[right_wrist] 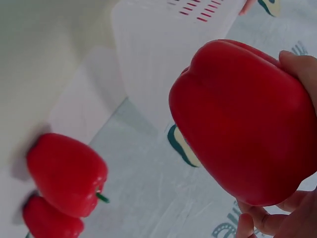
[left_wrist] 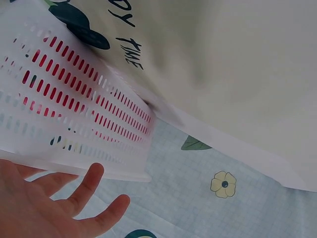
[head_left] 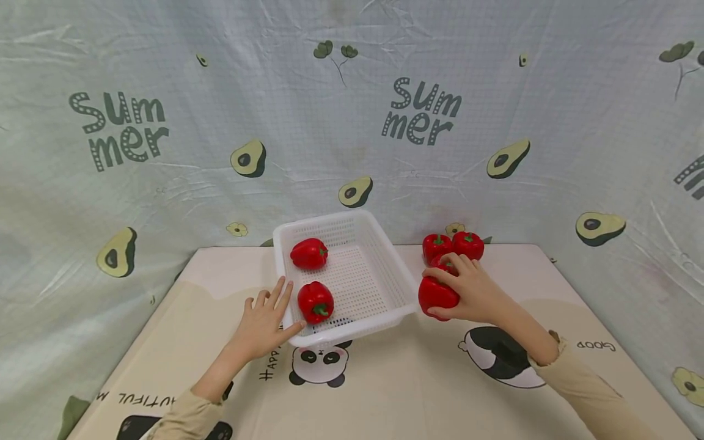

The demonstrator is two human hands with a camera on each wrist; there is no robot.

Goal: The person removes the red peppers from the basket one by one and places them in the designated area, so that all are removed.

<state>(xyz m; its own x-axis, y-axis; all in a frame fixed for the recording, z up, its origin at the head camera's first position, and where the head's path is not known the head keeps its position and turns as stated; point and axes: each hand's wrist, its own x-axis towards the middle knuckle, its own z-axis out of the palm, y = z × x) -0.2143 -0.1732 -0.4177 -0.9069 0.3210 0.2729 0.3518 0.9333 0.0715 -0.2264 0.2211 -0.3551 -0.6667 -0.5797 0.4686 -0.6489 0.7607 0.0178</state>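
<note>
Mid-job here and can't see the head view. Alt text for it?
The right hand grips a red bell pepper just right of a white basket, with more peppers behind it on the table. Two peppers lie along the basket's left side, and the left hand, fingers spread, is at that side's rim.

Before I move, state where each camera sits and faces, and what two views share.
Head: worn on the head, facing forward and down over the white plastic basket; the left hand, right hand and beige sleeves show.
Left wrist: on that wrist, facing the basket's slotted wall; left-hand fingers show lower left.
Right wrist: on that wrist, facing the red bell pepper the right hand grips; that hand shows at right, likely a left fingertip at top.
Shared: both wrist views catch the basket and patterned sheet.
</note>
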